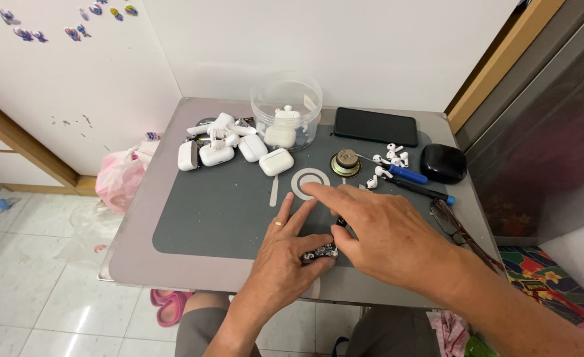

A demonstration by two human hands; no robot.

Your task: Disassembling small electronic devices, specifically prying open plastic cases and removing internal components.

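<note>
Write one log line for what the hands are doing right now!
left hand: pinning small black-and-silver part on grey mat | right hand: touching part, forefinger out | nearby: white earbud cases, blue-handled screwdriver

There is only one view, from the person's head: it looks steeply down and forward at the small table (173, 218), near, toward the white wall (345, 46).

grey mat (212, 211), white earbud cases (239, 147), black phone (375, 125)

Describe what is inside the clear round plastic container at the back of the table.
Inside the clear container sits a white earbud case with a white earbud resting above it. The glare on the container's wall blurs whatever else may lie behind them.
</note>
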